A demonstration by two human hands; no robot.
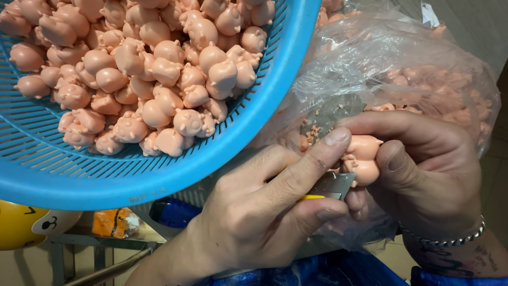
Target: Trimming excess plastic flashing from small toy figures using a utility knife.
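Observation:
My right hand, with a metal bracelet at the wrist, pinches a small pink pig figure between thumb and forefinger. My left hand grips a utility knife with a yellow handle. Its forefinger stretches along the top and presses against the pig. The knife's grey blade lies against the underside of the pig. Both hands work in front of a clear plastic bag.
A blue slotted plastic basket filled with several pink pig figures fills the upper left. The clear bag holds more pink pieces and small trimmings. Below left are a yellow round toy, an orange packet and a metal frame. Blue material lies at the bottom.

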